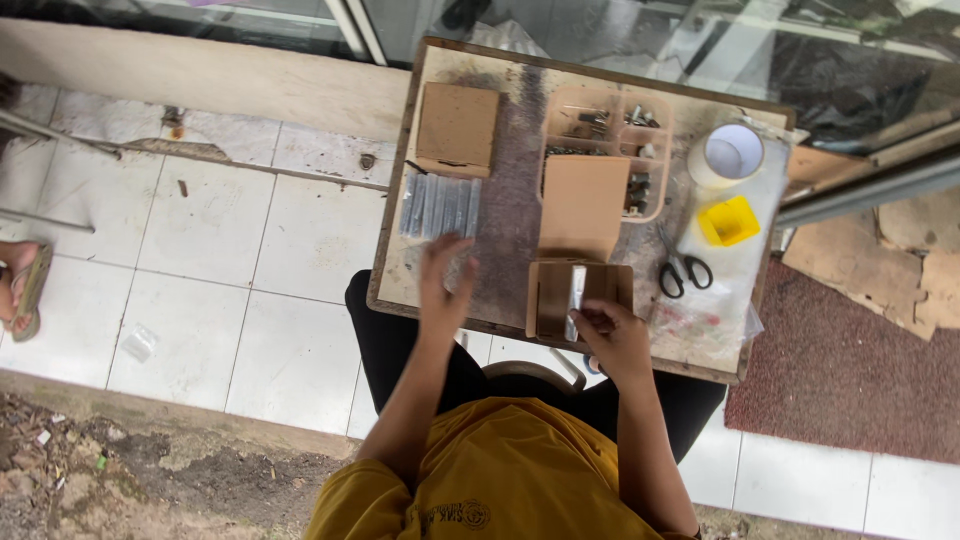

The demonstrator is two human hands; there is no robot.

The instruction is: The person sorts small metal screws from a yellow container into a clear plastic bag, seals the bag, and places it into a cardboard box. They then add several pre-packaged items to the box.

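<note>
I look straight down on a small wooden work table (pixel 510 215). My left hand (pixel 443 285) lies flat with fingers apart near the table's front edge, just below a row of clear plastic packets (pixel 440 206). My right hand (pixel 612 335) pinches a narrow clear packet (pixel 574 300) that stands in an open brown cardboard box (pixel 555 297) at the front edge. A larger open cardboard box (pixel 583 205) sits right behind that one.
A closed cardboard box (pixel 457 128) sits at the back left. A compartment tray of small metal parts (pixel 640 150), a tape roll (pixel 727 155), a yellow container (pixel 728 221) and black-handled scissors (pixel 682 268) lie to the right. Another person's sandalled foot (pixel 22 288) shows at far left.
</note>
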